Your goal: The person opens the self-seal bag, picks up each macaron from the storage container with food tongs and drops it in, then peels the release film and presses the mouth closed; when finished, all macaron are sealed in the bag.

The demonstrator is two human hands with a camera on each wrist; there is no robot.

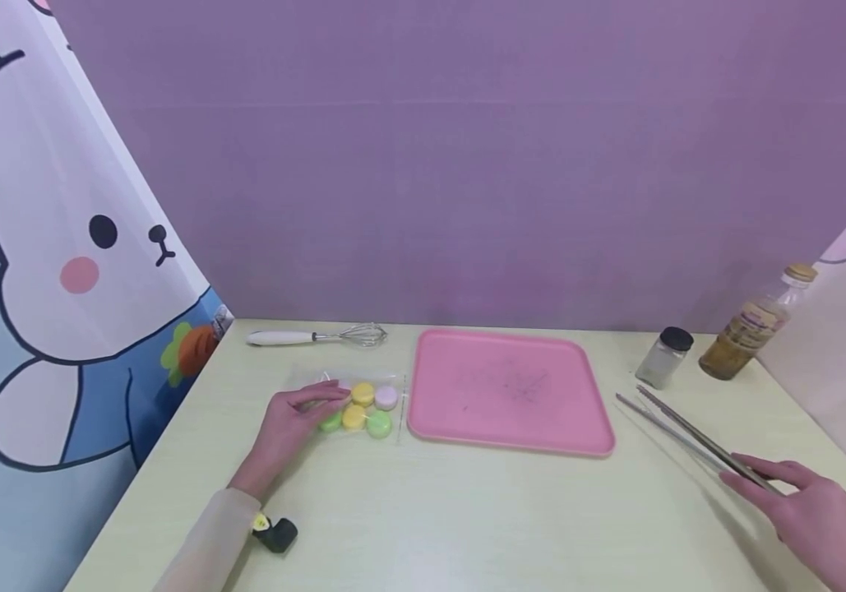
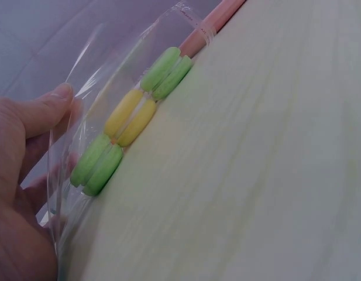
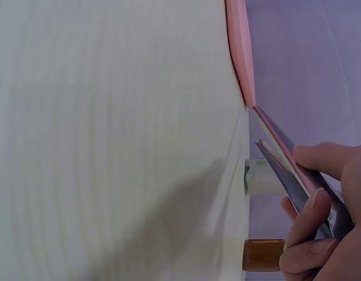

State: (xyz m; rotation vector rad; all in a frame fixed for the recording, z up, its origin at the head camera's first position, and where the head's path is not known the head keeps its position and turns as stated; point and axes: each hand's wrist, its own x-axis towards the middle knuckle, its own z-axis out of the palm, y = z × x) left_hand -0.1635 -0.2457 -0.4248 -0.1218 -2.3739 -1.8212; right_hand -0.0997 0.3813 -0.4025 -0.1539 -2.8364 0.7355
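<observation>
On the left of the table lies a clear plastic bag of macarons in green, yellow and lilac. My left hand pinches the bag's left end; in the left wrist view its thumb presses the film against the fingers. Metal tongs are in my right hand, held between thumb and fingers at the front right. Their arms stand apart with nothing between the tips, which point toward the back, just right of the pink tray. The right wrist view shows the tongs above the table.
Behind the bag lies a whisk with a white handle. A small black-lidded jar and a corked bottle of brown liquid stand at the back right. Beside my left wrist is a small black and yellow object.
</observation>
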